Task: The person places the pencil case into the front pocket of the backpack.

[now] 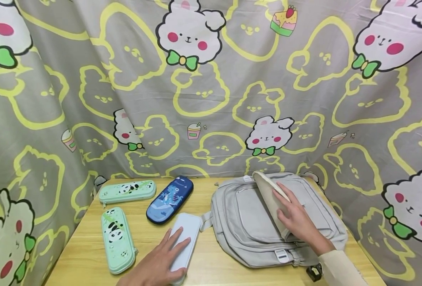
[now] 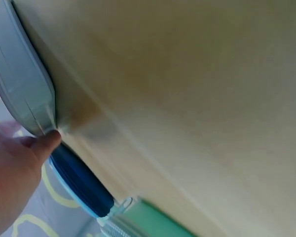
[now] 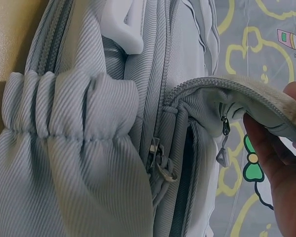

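A grey backpack (image 1: 246, 214) lies on the right of the table with its front pocket unzipped. My right hand (image 1: 295, 216) holds that pocket's flap (image 1: 268, 198) up, thumb on one face and fingers on the other. The flap's zipper edge and lining show in the right wrist view, near my right thumb (image 3: 261, 148). My left hand (image 1: 162, 254) rests over a pale blue pencil case (image 1: 187, 226), fingers spread and mostly straight. In the left wrist view, my left thumb (image 2: 48, 144) touches the edge of that case (image 2: 22, 69).
A dark blue dinosaur pencil case (image 1: 169, 200) lies beyond the pale one. Two mint panda pencil cases, one at the back (image 1: 128, 191) and one nearer (image 1: 117, 240), lie to the left. Behind the wooden table (image 1: 78, 246) hangs a patterned curtain (image 1: 204, 99). A black buckle (image 1: 314, 273) sits by my right sleeve.
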The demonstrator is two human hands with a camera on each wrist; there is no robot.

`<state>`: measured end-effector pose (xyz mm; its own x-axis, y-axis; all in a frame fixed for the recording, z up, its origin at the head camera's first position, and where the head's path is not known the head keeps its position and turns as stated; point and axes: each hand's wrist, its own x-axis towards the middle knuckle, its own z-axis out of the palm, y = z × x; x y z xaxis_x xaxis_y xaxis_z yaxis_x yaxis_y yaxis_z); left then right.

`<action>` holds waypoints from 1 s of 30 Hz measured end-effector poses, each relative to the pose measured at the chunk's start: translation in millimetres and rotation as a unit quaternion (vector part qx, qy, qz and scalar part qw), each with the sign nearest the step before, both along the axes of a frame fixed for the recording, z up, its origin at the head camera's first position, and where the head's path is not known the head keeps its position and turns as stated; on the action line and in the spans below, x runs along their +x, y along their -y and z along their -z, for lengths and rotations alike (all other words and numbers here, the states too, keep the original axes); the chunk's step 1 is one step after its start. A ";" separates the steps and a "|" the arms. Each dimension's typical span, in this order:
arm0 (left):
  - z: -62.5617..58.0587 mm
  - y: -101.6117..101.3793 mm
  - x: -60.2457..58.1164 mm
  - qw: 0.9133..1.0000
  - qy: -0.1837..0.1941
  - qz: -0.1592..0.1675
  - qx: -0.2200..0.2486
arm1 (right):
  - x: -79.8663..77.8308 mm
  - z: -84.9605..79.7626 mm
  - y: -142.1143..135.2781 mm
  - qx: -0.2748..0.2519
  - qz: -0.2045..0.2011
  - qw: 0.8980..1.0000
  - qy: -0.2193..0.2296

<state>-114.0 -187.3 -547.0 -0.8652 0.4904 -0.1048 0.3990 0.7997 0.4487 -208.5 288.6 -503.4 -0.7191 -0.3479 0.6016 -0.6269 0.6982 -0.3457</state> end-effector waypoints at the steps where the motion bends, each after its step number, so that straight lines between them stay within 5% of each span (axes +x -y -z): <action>1: -1.4 1.1 -1.1 1.000 0.004 0.005 0.003 | 0.0 0.1 0.0 0.000 0.000 1.000 0.000; 17: -7.3 13.0 -6.9 0.997 -0.042 0.061 0.007 | -2.0 3.6 -0.2 -0.011 -0.010 1.000 -0.002; 30: -13.0 18.8 -20.8 0.997 0.001 0.077 0.008 | -2.2 6.2 -0.6 -0.010 -0.012 1.000 -0.011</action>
<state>-134.7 -206.0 -533.9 -0.7793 0.6190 -0.0979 0.5154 0.7220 0.4616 -210.8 289.2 -509.6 -0.6974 -0.3525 0.6240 -0.6512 0.6753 -0.3463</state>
